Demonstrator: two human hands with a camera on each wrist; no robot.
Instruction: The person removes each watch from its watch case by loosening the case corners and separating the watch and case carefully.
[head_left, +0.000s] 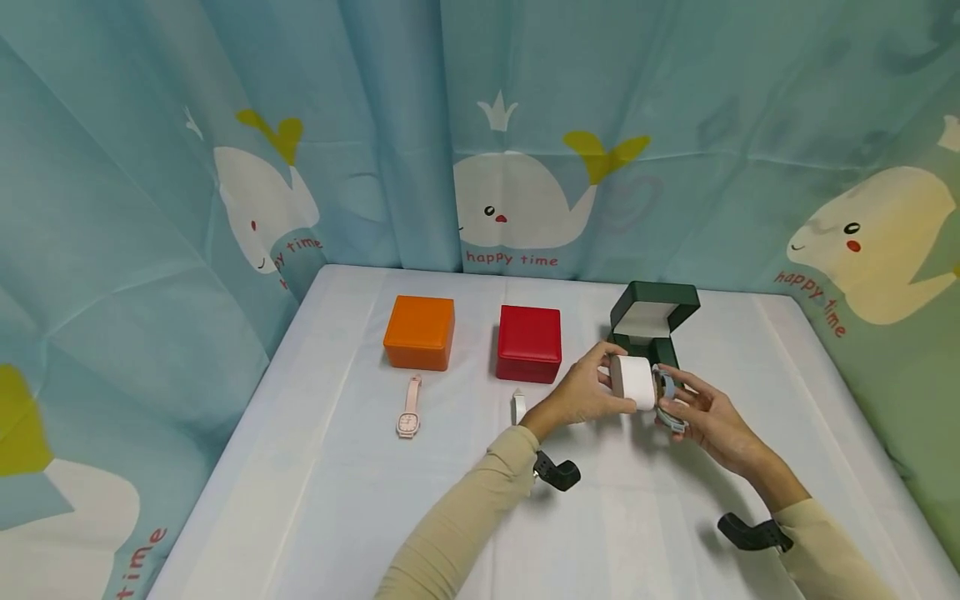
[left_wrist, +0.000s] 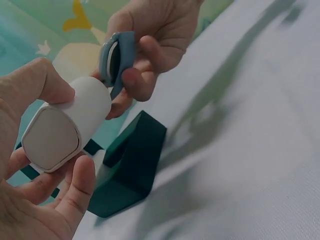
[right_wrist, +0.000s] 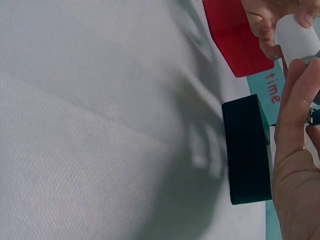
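Note:
My left hand (head_left: 581, 393) grips a white watch cushion (left_wrist: 92, 102) with a flat grey end, thumb on one side and fingers on the other. Close by on its right, my right hand (head_left: 716, 423) pinches a blue-strapped watch (left_wrist: 116, 62) between thumb and fingers. The strap is bent into a curve, at the cushion's far end; whether they touch I cannot tell. Just behind both hands stands a dark green watch box (head_left: 667, 293), its lid raised and pale lining showing. The hands hide part of its base.
A red box (head_left: 528, 343) and an orange box (head_left: 420, 332), both closed, stand to the left. A pink watch (head_left: 408, 422) lies before the orange one. Near my left wrist is a white watch (head_left: 518, 407), partly hidden. A whale-print curtain (head_left: 397, 150) hangs behind the table.

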